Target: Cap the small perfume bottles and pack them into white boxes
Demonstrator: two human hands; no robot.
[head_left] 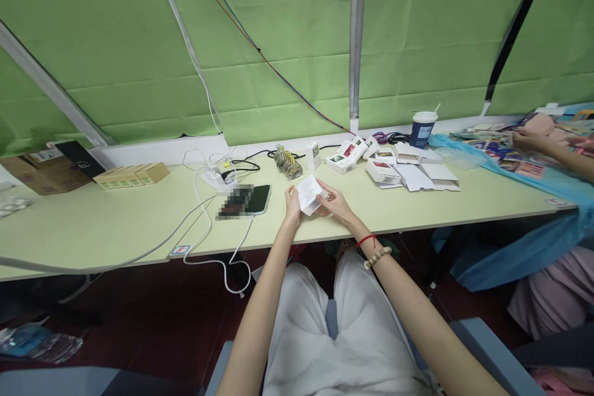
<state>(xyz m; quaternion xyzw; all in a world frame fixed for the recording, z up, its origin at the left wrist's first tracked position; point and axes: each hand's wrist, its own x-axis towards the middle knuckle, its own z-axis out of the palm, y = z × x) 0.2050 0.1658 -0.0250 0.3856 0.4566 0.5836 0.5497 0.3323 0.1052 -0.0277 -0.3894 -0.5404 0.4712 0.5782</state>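
A small white box [310, 193] with printed text and a barcode is held up over the table's front edge. My left hand [292, 205] grips its left side. On the right side, the fingers of my right hand [335, 203] are closed round it. Beyond the box, another small white carton [313, 156] stands upright on the table. More white cartons with red pictures [350, 150] lie in a loose group to its right. A clear bag of brass-coloured pieces [288, 164] sits just behind my left hand.
On the left are a tablet [256, 199], a power strip [218, 178] with trailing white cables, and a row of tan boxes [132, 176]. Flattened white cardboard [429, 177] and a lidded cup [422, 130] are on the right. A co-worker's hands [541, 139] are at far right.
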